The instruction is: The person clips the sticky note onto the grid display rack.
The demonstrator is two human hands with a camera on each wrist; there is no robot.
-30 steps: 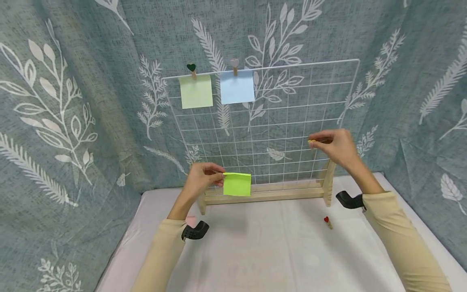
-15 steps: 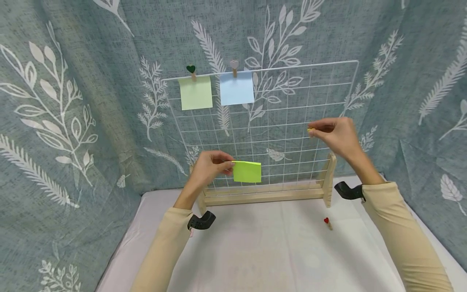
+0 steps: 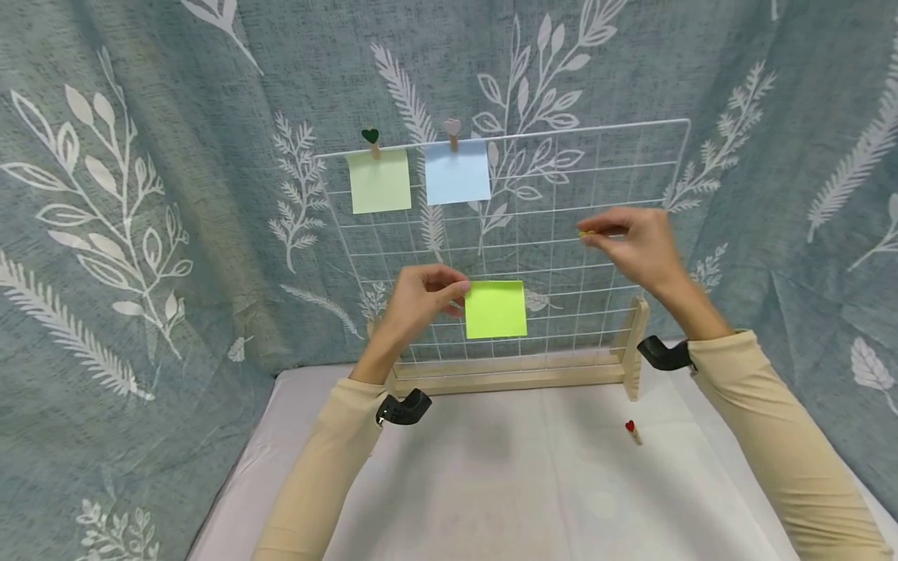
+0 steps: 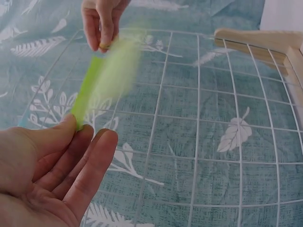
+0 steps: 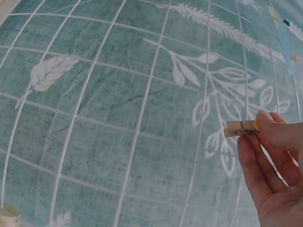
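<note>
My left hand (image 3: 429,300) pinches a bright yellow-green sticky note (image 3: 495,310) by its upper left corner, in front of the white wire grid (image 3: 554,210). In the left wrist view the note (image 4: 86,92) looks partly blurred, held between thumb and forefinger. Farther right and higher, my right hand (image 3: 641,245) pinches a small wooden clothespin (image 5: 236,127) with a bit of yellow at its end. A pale green note (image 3: 380,183) and a blue note (image 3: 457,175) hang from the grid's top bar, under clothespins with a dark green heart (image 3: 370,135) and a pale heart (image 3: 452,126).
The grid stands in a wooden base (image 3: 505,380) on a table with a white cloth (image 3: 519,483). A clothespin with a red heart (image 3: 633,431) lies on the cloth at the right. A patterned curtain (image 3: 210,234) surrounds the table.
My left hand has risen and moved right with the yellow-green note. My right hand has also risen, shifting slightly left, with the clothespin in it.
</note>
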